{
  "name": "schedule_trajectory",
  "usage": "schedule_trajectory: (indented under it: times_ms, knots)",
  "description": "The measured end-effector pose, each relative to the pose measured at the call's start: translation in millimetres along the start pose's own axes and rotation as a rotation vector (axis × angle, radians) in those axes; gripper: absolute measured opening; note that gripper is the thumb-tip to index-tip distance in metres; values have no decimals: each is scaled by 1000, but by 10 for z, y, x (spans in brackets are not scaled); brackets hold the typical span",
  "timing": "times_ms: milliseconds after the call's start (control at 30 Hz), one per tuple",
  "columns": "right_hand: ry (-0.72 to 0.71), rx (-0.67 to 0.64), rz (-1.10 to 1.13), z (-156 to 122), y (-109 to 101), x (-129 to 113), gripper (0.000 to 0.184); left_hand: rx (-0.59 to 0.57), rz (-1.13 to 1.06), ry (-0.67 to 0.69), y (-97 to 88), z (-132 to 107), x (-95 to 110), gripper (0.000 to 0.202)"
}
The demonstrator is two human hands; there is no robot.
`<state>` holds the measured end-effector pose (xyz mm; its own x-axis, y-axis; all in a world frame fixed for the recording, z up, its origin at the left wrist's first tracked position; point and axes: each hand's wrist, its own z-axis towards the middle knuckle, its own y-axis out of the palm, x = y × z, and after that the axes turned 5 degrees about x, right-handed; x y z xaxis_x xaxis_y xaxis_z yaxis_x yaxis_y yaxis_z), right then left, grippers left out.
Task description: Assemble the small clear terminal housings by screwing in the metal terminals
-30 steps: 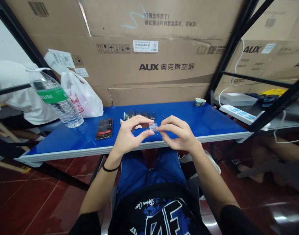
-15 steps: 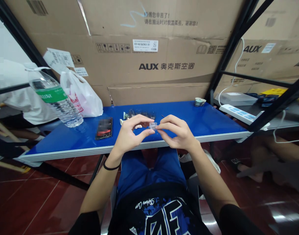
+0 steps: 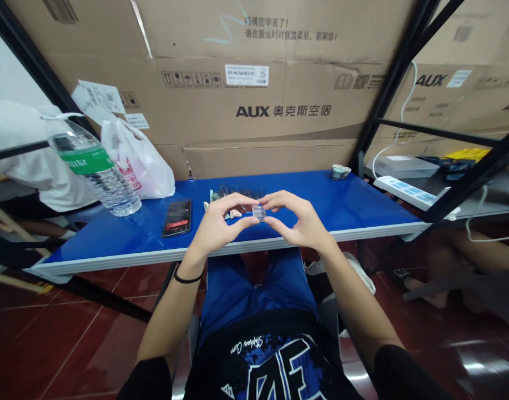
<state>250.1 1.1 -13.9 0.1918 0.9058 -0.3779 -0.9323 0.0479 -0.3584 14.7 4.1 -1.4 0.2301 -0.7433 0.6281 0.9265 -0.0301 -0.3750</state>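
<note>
Pinching a small, clear plastic block (image 3: 258, 213) from its left and right ends, the fingers of the bare left hand (image 3: 218, 225) and right hand (image 3: 302, 222) hold it over the glossy blue worktop (image 3: 374, 205), near its front edge's middle, between thumbs and index fingers.

My only view, from the head behind and above the fingers (image 3: 242, 224), faces forward, down across the tabletop (image 3: 349, 206).
</note>
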Motion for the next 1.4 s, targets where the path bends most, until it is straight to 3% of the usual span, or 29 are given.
schedule_trajectory:
  times_ms: [200, 367, 500, 600, 733, 867, 1067, 1233, 1400]
  knots:
    - [25, -3, 35, -24, 65, 138, 12, -15, 16, -38, 18, 23, -75, 28]
    - [55, 20, 49, -44, 87, 202, 11, -43, 81, -121, -40, 49, -170, 39]
    - [68, 28, 16, -51, 84, 274, 11, -24, 324, -122, -186, 96, -396, 35]
    - [61, 22, 4, -54, 92, 338, 10, -96, 568, -141, -268, 115, -614, 30]
    - [97, 27, -21, -74, 108, 460, 12, -229, 738, -245, -268, 107, -813, 39]
    - [170, 32, -73, -118, 85, 640, 14, -280, 845, -290, -222, 85, -902, 39]
    - [233, -6, -106, -182, 3, 871, 17, -262, 887, -236, -215, 55, -1033, 40]
    - [344, -72, -178, -229, 9, 1015, 16, -243, 835, -193, -224, 51, -1105, 28]
    - [471, 25, -20, -287, 80, 1157, 34, -213, 763, -159, -226, 43, -1133, 18]
